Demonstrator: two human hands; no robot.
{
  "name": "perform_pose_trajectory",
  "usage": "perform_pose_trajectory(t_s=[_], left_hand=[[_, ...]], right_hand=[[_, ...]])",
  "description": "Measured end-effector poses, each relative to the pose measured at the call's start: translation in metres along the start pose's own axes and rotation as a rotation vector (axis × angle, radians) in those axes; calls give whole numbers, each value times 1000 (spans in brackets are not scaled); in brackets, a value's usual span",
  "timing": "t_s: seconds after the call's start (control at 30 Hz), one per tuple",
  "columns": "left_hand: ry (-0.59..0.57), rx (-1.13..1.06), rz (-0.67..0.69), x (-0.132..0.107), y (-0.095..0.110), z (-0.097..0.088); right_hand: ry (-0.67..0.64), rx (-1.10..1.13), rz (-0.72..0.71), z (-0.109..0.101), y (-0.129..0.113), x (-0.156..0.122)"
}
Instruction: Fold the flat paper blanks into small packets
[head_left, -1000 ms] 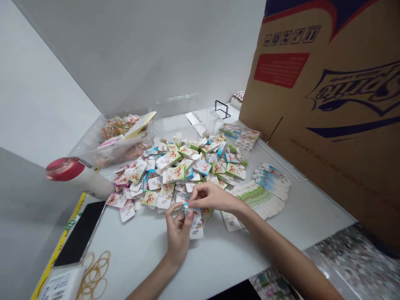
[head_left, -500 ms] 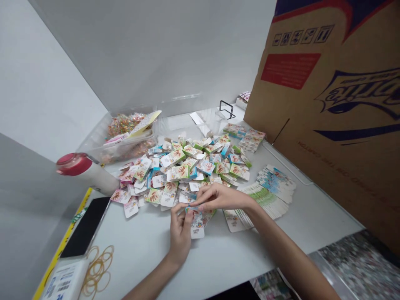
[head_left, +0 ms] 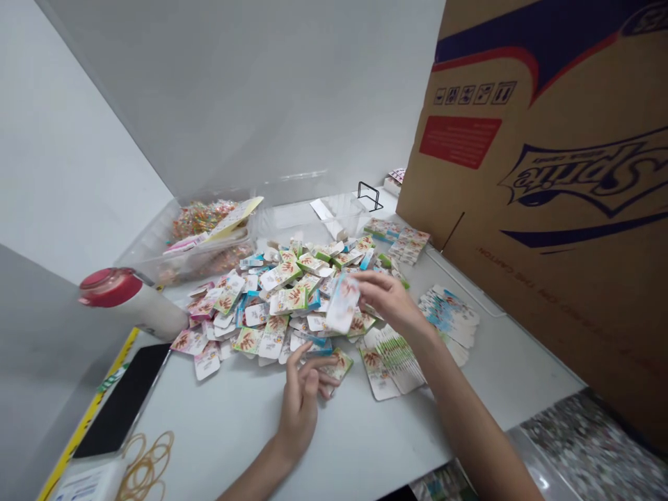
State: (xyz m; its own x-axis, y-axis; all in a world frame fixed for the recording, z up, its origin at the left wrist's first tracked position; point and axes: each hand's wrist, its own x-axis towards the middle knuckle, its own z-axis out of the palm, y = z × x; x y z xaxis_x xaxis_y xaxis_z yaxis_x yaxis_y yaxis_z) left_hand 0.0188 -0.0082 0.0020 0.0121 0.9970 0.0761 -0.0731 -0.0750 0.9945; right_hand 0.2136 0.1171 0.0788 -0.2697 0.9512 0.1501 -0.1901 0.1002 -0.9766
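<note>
Held up over the pile by my right hand (head_left: 389,299) is a small printed box (head_left: 343,306) with a blue edge and a white flap, slightly blurred. My fingers pinch it by its right side. Below, my left hand (head_left: 303,400) is empty, its fingers bent and apart. Its fingertips overlap a green-edged printed box (head_left: 342,365) lying on the table; I cannot tell if they touch it. Beyond both hands spreads a heap of similar boxes (head_left: 287,300) in green, blue and pink. Right of my left hand, partly behind my right forearm, lies a fanned row of flat green-edged cartons (head_left: 389,362).
Blue-edged flat cartons (head_left: 451,313) lie at right, before a big cardboard carton (head_left: 547,278). A clear plastic bin (head_left: 151,254) of colourful wrapped pieces stands at back left. At left are a red-lidded bottle (head_left: 156,309), a black phone (head_left: 122,400) and rubber bands (head_left: 143,463).
The blue-edged box, earlier held between both hands, has gone up and right over the heap in my right hand. My left hand has let go of it. The view has shifted slightly.
</note>
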Motion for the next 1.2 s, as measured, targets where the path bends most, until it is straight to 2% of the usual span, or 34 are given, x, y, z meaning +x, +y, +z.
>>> perform_pose_trajectory(t_s=[0.07, 0.17, 0.27, 0.37, 0.43, 0.5, 0.57, 0.63, 0.73, 0.83, 0.87, 0.93, 1.0, 1.03, 1.07, 1.13, 1.2], left_hand=[[15, 13, -45, 1, 2, 1], [28, 30, -78, 3, 2, 1], [36, 31, -86, 4, 1, 1], [51, 27, -87, 5, 0, 2], [58, 31, -91, 6, -1, 2], [59, 39, -98, 6, -2, 2], [59, 45, -105, 6, -2, 2], [57, 45, -111, 5, -3, 1], [53, 48, -104, 4, -4, 0], [50, 45, -86, 3, -5, 0], [49, 41, -81, 3, -5, 0], [49, 31, -71, 3, -5, 1], [43, 16, -64, 3, -5, 1], [38, 6, -63, 3, -6, 1], [32, -2, -66, 3, -6, 1], [16, -13, -75, 3, -6, 1], [-16, -28, -77, 3, -4, 1]], right_hand=[[240, 72, 6, -5, 4, 7], [371, -114, 71, -16, 7, 13], [466, -410, 26, -37, 6, 12], [669, -832, -26, -66, 2, 4], [768, -1152, 161, -85, 2, -4], [757, -1339, 459, -100, 2, -12], [690, -1358, 673, -111, 4, -18], [651, -1317, 745, -117, 6, -21], [652, -1307, 750, -119, 2, -23], [722, -1324, 686, -114, -8, -25], [783, -1323, 615, -112, -12, -26], [931, -1270, 317, -104, -20, -26], [983, -1102, -87, -91, -28, -24], [937, -981, -244, -82, -30, -23], [847, -858, -335, -71, -32, -22], [627, -646, -375, -44, -33, -21], [447, -573, -387, -12, -28, -23]])
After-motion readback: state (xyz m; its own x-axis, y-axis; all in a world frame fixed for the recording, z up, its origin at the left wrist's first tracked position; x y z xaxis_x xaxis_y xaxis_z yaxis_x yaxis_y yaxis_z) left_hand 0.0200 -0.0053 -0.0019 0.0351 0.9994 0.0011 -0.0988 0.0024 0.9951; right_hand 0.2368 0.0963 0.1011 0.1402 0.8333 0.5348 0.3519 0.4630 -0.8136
